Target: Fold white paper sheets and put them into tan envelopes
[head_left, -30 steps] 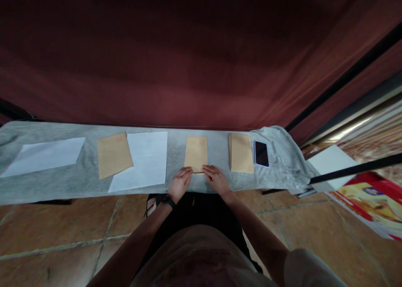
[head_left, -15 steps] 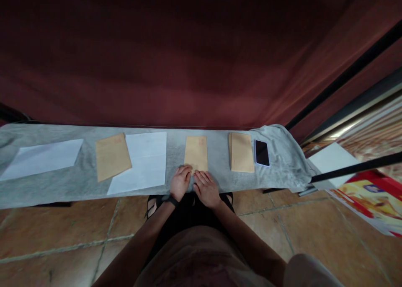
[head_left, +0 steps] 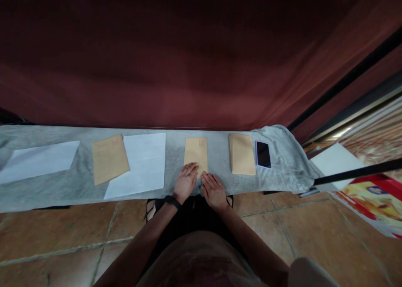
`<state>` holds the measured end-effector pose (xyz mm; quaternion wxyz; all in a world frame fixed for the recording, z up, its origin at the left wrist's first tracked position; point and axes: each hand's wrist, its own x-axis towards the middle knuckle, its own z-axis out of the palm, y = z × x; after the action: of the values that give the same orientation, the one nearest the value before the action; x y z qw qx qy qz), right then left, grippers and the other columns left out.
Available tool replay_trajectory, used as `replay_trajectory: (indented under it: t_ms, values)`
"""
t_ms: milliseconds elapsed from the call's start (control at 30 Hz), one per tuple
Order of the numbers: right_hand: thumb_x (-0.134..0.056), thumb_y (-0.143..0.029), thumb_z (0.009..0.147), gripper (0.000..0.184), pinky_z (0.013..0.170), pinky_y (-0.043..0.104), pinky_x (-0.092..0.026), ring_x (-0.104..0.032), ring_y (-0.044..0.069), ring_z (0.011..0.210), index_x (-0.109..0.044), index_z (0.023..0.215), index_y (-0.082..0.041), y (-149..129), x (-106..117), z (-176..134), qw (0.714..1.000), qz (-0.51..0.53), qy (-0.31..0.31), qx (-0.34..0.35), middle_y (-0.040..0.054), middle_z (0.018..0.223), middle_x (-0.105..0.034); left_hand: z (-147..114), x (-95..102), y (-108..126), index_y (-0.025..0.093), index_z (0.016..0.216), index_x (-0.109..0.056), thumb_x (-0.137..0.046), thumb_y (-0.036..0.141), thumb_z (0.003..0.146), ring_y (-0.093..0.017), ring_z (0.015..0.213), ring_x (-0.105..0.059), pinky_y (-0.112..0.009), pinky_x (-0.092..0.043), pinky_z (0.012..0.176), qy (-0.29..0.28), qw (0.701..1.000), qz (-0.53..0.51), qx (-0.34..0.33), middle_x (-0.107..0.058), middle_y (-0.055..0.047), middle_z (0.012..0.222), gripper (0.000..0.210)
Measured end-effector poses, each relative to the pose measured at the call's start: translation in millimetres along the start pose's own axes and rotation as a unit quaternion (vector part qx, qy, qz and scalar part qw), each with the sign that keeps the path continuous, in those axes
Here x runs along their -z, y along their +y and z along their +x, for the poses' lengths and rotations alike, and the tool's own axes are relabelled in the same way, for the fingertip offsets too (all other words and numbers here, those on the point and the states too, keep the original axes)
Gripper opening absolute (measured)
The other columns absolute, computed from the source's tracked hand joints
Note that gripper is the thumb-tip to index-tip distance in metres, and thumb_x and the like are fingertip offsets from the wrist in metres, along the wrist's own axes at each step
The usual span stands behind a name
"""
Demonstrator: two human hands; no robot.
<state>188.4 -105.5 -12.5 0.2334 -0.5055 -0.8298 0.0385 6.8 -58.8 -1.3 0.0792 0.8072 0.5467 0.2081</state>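
Observation:
A brown paper envelope [head_left: 195, 151] with small red print near its far right corner lies flat on the grey cloth in front of me. My left hand [head_left: 186, 180] rests flat on the envelope's near left part, fingers stretched out across it. At the near right corner, my right hand [head_left: 214, 190] lies with its fingers extended over the edge. Neither hand is closed on anything. The near edge of the envelope is partly hidden under the fingers.
A stack of brown envelopes [head_left: 243, 154] and a phone [head_left: 263, 154] lie to the right. Leftward, another brown envelope [head_left: 109, 159] overlaps a white sheet [head_left: 146, 161]; a second white sheet [head_left: 40, 160] lies farther left. The grey cloth [head_left: 216, 146] covers a narrow table against a dark red curtain [head_left: 188, 69].
My left hand has slid right and a little farther onto the envelope. My right hand has shifted right to the near corner. The view has moved slightly.

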Motion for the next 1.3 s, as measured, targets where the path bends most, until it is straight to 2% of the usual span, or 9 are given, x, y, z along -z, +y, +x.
replay_trajectory:
  t_ms: [100,167,300,533,700,833,1067,1300]
  values:
    - [-0.048,-0.027,0.102,0.04,0.122,0.044,-0.035,-0.054,0.023,0.137,-0.062,0.138,-0.014,-1,-2,1,1.0,0.006,0.005,-0.007,0.0106,0.143,-0.062,22,-9.7,6,0.02,0.148,-0.05,-0.031,0.032,0.104,-0.024,0.149,-0.037,-0.046,-0.029,0.123,-0.068,0.997,0.024,-0.034,-0.046,-0.007,0.158,0.049]
    - [-0.05,-0.027,0.102,0.039,0.122,0.044,-0.035,-0.055,0.023,0.135,-0.064,0.135,-0.014,-2,-2,1,1.0,0.009,0.007,-0.01,0.0107,0.14,-0.064,38,-16.4,5,0.021,0.154,-0.042,-0.029,0.035,0.104,-0.024,0.153,-0.029,-0.047,-0.023,0.126,-0.088,0.995,0.041,-0.033,-0.04,-0.007,0.162,0.053]
    - [-0.048,-0.027,0.102,0.042,0.122,0.044,-0.035,-0.054,0.023,0.136,-0.058,0.142,-0.016,-2,0,3,1.0,0.014,0.005,-0.006,0.009,0.145,-0.06,71,-25.1,-3,0.021,0.158,-0.034,-0.03,0.041,0.103,-0.024,0.156,-0.02,-0.048,-0.014,0.128,-0.096,0.993,0.057,-0.024,-0.033,-0.006,0.165,0.058]
    - [-0.05,-0.025,0.102,0.045,0.121,0.043,-0.037,-0.052,0.022,0.138,-0.053,0.147,-0.02,-3,1,4,1.0,0.014,0.0,-0.013,0.0077,0.151,-0.055,123,-33.4,-12,0.019,0.16,-0.029,-0.031,0.048,0.102,-0.028,0.156,-0.019,-0.055,-0.008,0.126,-0.087,0.995,0.04,0.014,-0.031,-0.012,0.166,0.064]
    - [-0.049,-0.026,0.102,0.046,0.121,0.044,-0.036,-0.053,0.022,0.137,-0.052,0.147,-0.02,-2,2,5,1.0,0.023,-0.004,-0.012,0.0075,0.151,-0.055,145,-34.6,-15,0.018,0.159,-0.03,-0.033,0.05,0.101,-0.029,0.157,-0.014,-0.055,-0.005,0.126,-0.113,0.992,0.05,0.037,-0.027,-0.012,0.167,0.067]
    - [-0.049,-0.026,0.102,0.046,0.121,0.043,-0.036,-0.052,0.023,0.138,-0.052,0.147,-0.019,-2,3,6,0.999,0.031,-0.012,-0.013,0.0068,0.151,-0.055,137,-29.6,-16,0.02,0.159,-0.032,-0.032,0.049,0.102,-0.03,0.157,-0.014,-0.056,-0.005,0.126,-0.137,0.989,0.052,0.012,-0.028,-0.009,0.167,0.064]
    - [-0.053,-0.025,0.1,0.045,0.121,0.045,-0.036,-0.052,0.023,0.137,-0.055,0.144,-0.021,-1,-1,4,1.0,0.017,0.002,-0.003,0.0085,0.148,-0.058,82,-15.4,-18,0.03,0.156,-0.037,-0.033,0.046,0.102,-0.028,0.156,-0.018,-0.054,-0.01,0.126,-0.166,0.985,0.025,-0.043,-0.032,-0.002,0.166,0.056]
    - [-0.054,-0.024,0.099,0.04,0.122,0.044,-0.035,-0.054,0.023,0.135,-0.061,0.138,-0.019,-2,-4,2,1.0,0.004,0.022,-0.006,0.0089,0.141,-0.064,41,-2.5,-11,0.037,0.152,-0.044,-0.034,0.047,0.103,-0.027,0.156,-0.022,-0.055,-0.013,0.125,-0.168,0.984,-0.001,-0.054,-0.036,0.001,0.164,0.051]
